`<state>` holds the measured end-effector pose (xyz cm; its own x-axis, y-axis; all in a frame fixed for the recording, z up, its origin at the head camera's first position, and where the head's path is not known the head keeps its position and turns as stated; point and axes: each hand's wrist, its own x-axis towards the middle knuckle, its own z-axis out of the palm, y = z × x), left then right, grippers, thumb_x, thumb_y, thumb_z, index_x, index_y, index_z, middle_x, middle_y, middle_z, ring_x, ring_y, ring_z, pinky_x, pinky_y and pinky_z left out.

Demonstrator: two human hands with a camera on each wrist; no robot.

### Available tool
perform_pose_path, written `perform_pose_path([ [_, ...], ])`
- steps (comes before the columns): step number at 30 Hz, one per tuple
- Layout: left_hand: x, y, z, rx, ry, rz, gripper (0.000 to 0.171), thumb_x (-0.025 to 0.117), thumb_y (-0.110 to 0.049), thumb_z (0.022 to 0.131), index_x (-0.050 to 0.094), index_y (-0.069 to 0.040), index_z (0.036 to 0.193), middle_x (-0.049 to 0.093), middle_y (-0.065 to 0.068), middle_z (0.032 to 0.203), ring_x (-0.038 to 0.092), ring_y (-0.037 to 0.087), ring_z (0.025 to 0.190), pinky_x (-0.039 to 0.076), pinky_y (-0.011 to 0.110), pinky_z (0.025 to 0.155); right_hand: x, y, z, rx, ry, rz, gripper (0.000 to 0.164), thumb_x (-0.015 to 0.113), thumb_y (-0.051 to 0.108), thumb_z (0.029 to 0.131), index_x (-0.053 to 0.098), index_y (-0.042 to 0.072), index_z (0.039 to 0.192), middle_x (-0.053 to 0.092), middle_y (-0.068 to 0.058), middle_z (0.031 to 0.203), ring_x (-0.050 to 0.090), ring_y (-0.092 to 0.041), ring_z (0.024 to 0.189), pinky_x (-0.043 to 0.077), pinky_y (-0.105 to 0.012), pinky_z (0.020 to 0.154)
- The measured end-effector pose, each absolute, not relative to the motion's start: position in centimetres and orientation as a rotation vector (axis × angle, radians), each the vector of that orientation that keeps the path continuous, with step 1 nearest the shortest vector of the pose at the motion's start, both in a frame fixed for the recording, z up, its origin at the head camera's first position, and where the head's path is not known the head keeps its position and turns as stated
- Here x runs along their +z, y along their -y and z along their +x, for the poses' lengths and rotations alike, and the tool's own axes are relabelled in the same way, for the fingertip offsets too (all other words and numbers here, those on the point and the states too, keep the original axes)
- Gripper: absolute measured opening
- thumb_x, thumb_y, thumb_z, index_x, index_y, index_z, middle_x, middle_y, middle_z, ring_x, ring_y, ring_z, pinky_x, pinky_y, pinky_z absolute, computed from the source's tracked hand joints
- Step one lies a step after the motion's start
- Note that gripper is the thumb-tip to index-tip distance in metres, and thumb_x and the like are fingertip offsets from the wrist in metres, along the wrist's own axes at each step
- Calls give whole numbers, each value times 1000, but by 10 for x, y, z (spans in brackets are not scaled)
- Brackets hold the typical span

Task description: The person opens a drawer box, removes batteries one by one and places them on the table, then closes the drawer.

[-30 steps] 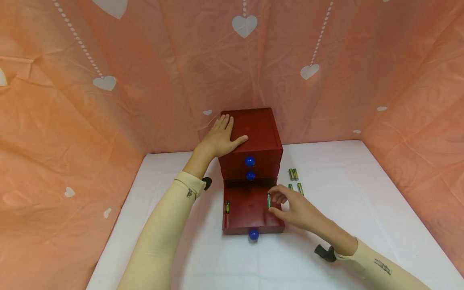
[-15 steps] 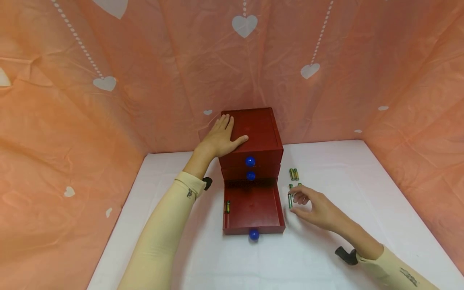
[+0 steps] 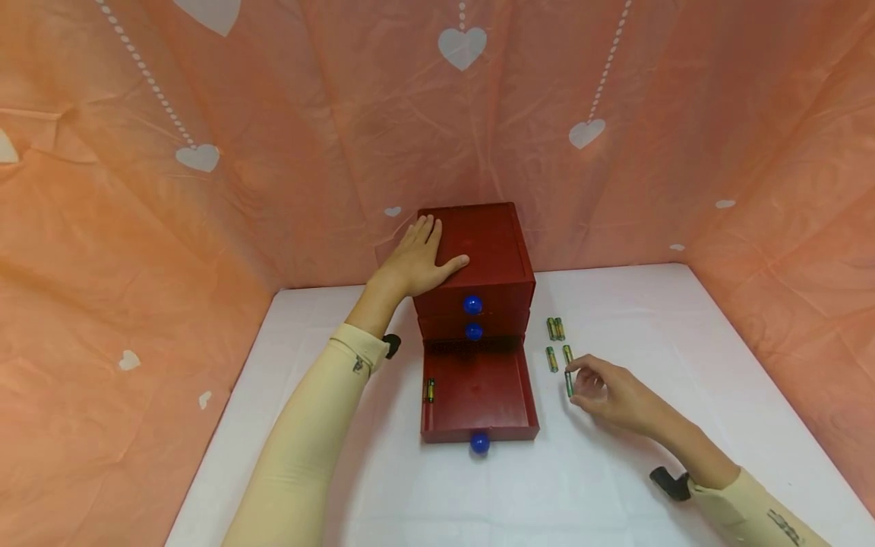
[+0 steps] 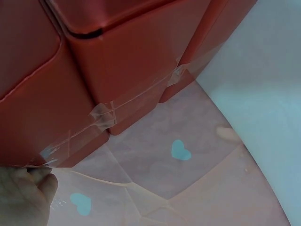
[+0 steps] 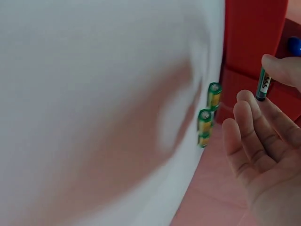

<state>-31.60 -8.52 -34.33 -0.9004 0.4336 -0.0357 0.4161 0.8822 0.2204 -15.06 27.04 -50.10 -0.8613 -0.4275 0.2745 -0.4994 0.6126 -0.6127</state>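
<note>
A dark red drawer cabinet point(image 3: 478, 243) with blue knobs stands at the middle back of the table. Its bottom drawer point(image 3: 478, 410) is pulled out, and a battery point(image 3: 431, 390) lies along that drawer's left wall. My left hand point(image 3: 413, 262) rests flat on the cabinet top, fingers spread; in the left wrist view only part of the hand point(image 4: 23, 195) shows beside the taped cabinet side. To the right of the drawer, my right hand point(image 3: 611, 391) pinches a green battery point(image 5: 263, 84) between thumb and fingertips, just in front of the loose batteries point(image 3: 552, 359).
Two more batteries point(image 3: 556, 329) lie side by side further back, near the cabinet's right side. Another battery point(image 3: 567, 354) lies just behind the right fingertips. Pink cloth point(image 3: 342, 152) with white hearts encloses the white table point(image 3: 656, 327) at the back and sides.
The right hand has moved from over the drawer's right side out to the right above the table, carrying the battery with it. The left hand has stayed on the cabinet.
</note>
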Motion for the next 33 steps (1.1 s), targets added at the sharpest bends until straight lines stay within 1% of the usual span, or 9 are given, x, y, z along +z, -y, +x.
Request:
perform_pose_path([
  [4,-343,85,-315,311,-2968,669,99,34,-72,108,1,-5,172,-5,15,180,-12,25,166,-10,37,133,-505,-276,-153,1075,2791,760,41,87,5,88,67,3,124,64,10,93,63,-11,86,58,-30,78],
  [8,-343,85,-315,311,-2968,672,99,34,-72,108,1,-4,172,-5,15,180,-12,26,167,-9,38,134,-509,-280,-154,1064,2829,732,39,85,3,88,67,3,123,64,7,94,62,-9,87,58,-29,78],
  [15,-344,85,-315,303,-2972,676,99,33,-72,108,1,-4,172,-5,15,180,-12,26,167,-9,37,133,-514,-283,-156,1084,2923,662,40,86,4,87,66,2,122,64,4,97,60,-12,90,57,-29,80],
  [21,-344,85,-316,300,-2972,676,99,33,-72,108,0,-4,172,-6,15,180,-13,25,166,-11,36,133,-515,-284,-156,1063,2971,621,40,87,7,87,67,4,121,61,2,95,56,-14,88,52,-28,74],
  [26,-345,85,-317,300,-2970,676,99,33,-73,108,0,-5,172,-6,14,180,-13,25,166,-11,35,133,-515,-283,-155,1045,3010,606,38,86,7,88,66,2,120,57,2,94,51,-13,86,48,-26,70],
  [33,-346,85,-317,295,-2976,675,99,33,-72,108,0,-5,172,-6,14,180,-13,25,166,-12,36,133,-515,-284,-156,1057,2995,648,37,84,2,88,66,0,120,55,2,92,50,-10,83,47,-24,69],
])
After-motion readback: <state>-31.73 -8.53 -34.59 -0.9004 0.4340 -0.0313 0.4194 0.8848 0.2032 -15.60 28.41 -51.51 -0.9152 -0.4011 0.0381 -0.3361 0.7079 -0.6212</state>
